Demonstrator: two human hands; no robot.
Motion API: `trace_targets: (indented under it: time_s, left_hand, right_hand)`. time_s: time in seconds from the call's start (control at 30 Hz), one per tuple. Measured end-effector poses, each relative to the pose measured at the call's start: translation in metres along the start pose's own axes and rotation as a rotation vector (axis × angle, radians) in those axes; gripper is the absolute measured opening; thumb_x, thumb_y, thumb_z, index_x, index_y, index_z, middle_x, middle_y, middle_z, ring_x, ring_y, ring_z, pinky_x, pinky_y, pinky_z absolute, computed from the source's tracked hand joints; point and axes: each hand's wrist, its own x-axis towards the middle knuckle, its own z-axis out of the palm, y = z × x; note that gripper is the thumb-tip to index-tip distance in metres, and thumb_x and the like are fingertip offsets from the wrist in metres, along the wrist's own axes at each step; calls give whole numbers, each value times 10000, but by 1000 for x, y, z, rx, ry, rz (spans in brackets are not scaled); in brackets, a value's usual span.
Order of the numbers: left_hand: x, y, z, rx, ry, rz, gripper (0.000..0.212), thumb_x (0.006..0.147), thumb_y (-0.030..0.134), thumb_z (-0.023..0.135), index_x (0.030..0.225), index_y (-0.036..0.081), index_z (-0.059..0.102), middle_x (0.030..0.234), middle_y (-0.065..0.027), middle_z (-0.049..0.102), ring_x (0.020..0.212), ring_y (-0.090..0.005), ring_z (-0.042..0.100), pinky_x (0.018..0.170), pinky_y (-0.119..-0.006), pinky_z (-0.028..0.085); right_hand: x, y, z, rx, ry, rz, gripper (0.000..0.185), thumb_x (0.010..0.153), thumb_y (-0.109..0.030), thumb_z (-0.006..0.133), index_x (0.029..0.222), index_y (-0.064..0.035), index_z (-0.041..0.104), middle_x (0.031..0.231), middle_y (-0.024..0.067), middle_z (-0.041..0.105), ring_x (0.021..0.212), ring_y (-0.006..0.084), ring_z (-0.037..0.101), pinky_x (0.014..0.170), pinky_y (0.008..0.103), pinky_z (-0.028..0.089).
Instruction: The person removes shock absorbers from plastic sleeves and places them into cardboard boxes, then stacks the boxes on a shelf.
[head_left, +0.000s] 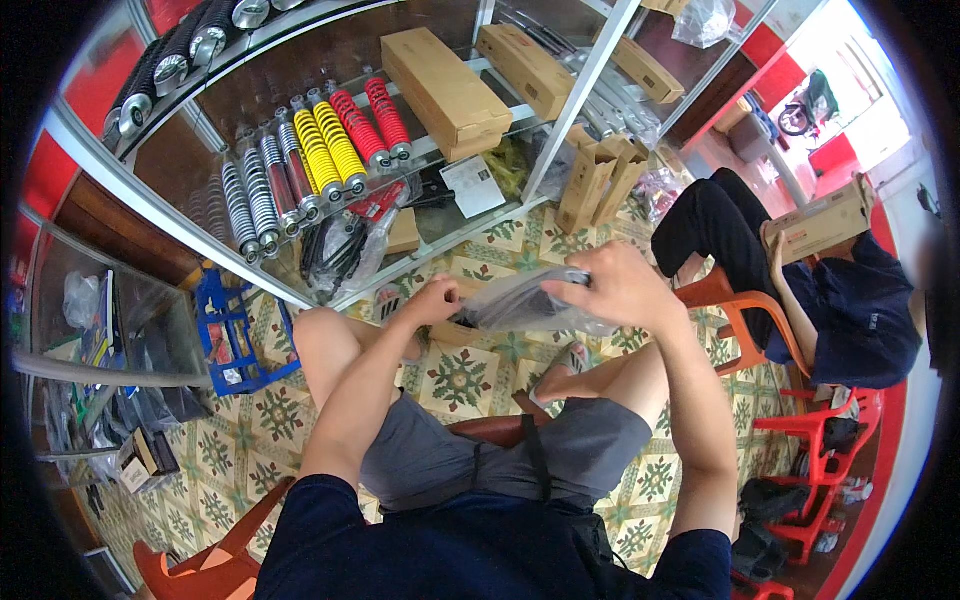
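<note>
A clear plastic bag (517, 304) with a dark, long part inside stretches between my two hands above the tiled floor. My right hand (619, 289) grips its right end, where a bit of metal shows near the thumb. At the other end, my left hand (436, 300) is closed with its fingers curled at the bag's tip; how firmly it holds the plastic cannot be made out. Behind and below that hand, a cardboard box (454, 334) is partly hidden by the bag.
Ahead stands a glass display shelf (420, 274) with yellow shock absorbers (330, 146), red ones and cardboard boxes (446, 94). A blue rack (240, 330) is at left. To the right, a seated person (847, 322) holds a cardboard box (817, 225). Red plastic chairs (817, 442) line the wall.
</note>
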Motion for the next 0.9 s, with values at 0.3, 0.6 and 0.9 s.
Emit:
trace_targets:
  time_s: [0.3,0.6,0.9]
  left_hand:
    - [3,0,-12,162,11,-14,187,774,207,719,795,49,622,933,-149,637,912,-313,627,798,-428,474]
    - [-6,35,-23,224,-100,-323,230,744,250,706,760,40,615,888,-136,638,823,-299,630,751,-409,475]
    - [1,17,-18,129,-53,-191,220,722,198,722,743,19,596,830,-152,635,790,-289,630,704,-389,488]
  right_hand:
    - [41,-19,37,-130,-71,-36,519,871,-515,608,754,-22,719,702,201,671,690,394,676,674,471,551]
    - [60,17,177,-272,-259,-36,491,924,-483,538,861,-34,726,820,158,719,749,342,706,673,448,553]
    - [58,34,261,-381,-261,-4,254,913,-316,572,862,-109,710,859,79,734,792,232,726,660,380,550]
